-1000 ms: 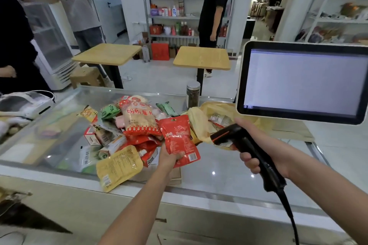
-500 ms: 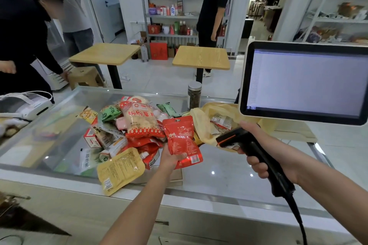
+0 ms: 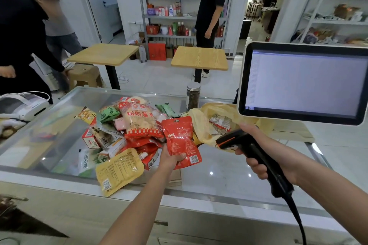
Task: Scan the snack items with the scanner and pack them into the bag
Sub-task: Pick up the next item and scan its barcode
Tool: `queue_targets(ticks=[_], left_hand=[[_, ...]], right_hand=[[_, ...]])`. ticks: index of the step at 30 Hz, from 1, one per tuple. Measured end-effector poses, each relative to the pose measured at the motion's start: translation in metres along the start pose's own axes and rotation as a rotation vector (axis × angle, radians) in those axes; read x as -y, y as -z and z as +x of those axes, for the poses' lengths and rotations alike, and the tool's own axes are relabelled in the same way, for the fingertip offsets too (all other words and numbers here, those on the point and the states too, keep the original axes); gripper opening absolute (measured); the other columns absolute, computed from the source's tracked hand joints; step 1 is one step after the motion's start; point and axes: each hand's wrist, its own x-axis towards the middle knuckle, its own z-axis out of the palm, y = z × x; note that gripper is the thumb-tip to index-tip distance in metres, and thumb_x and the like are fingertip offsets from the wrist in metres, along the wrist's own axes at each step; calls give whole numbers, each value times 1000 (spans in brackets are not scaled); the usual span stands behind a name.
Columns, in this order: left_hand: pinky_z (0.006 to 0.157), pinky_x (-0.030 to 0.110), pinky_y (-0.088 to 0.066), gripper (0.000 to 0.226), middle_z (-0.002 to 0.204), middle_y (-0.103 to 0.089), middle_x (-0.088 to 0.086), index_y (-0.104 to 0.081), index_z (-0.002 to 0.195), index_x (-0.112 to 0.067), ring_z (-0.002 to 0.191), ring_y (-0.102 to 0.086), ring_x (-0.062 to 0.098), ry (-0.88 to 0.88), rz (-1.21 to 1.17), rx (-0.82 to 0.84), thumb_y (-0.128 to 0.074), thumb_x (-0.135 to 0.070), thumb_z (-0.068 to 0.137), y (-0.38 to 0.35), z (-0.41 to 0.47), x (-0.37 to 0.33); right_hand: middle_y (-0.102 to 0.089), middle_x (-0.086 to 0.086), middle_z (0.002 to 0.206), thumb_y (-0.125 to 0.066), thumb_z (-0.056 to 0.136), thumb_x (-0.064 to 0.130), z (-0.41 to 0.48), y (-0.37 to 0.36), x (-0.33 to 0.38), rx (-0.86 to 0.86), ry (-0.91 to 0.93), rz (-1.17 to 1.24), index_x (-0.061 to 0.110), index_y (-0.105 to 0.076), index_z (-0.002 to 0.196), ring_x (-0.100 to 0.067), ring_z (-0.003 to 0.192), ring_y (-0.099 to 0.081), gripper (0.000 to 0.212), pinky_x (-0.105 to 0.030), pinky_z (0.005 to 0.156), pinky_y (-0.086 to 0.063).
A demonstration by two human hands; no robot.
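Red snack pouch (image 3: 179, 139): you are holding it upright at frame centre, over the glass counter (image 3: 219, 167).
Left hand (image 3: 170, 159): your fingers are curling round its lower edge.
Scanner (image 3: 237, 140): your right hand (image 3: 278, 151) is gripping the handle, its nose pointing left at the pouch.
Yellow bag (image 3: 201, 123): lying open just behind.

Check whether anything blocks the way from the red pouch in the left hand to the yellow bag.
Nothing visible does. The red pouch, held by the left hand, sits beside the yellow bag. The scanner in the right hand overlaps the bag's near edge, off to the right.
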Motion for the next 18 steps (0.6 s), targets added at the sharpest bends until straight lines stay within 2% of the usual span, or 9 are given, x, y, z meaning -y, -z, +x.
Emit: queue_targets(ticks=[8,12,15,18], left_hand=[[98,48,-47,70,122,-58,2,-39,130,-24,110,-58,23,-37,-67,30,-76,-4,74,-1,-11,3],[94,45,-49,68,121,-60,3,-41,130,-23,106,-60,23,-43,-54,3,-77,-7,74,4,-15,1],[94,47,-49,68,120,-61,3,-42,130,-22,105,-61,23,-46,-59,11,-78,-9,74,6,-19,-4],[92,45,-51,68,120,-61,6,-43,130,-20,105,-62,25,-49,-106,17,-78,-9,73,5,-23,-9]], right_hand=[[-57,-5,59,-49,86,64,81,-14,-63,-28,-35,-183,2,-58,102,-14,43,-48,64,-24,44,-40],[-60,-9,67,-48,89,61,107,-27,-78,-14,-49,-207,8,-58,93,-15,45,-53,54,-24,48,-45],[-65,-11,70,-45,89,65,118,-27,-77,-19,-49,-196,8,-58,90,-18,50,-59,58,-26,53,-50],[-68,-10,72,-42,85,71,126,-24,-75,-83,-24,-300,9,-61,84,-18,54,-64,65,-26,60,-55]])
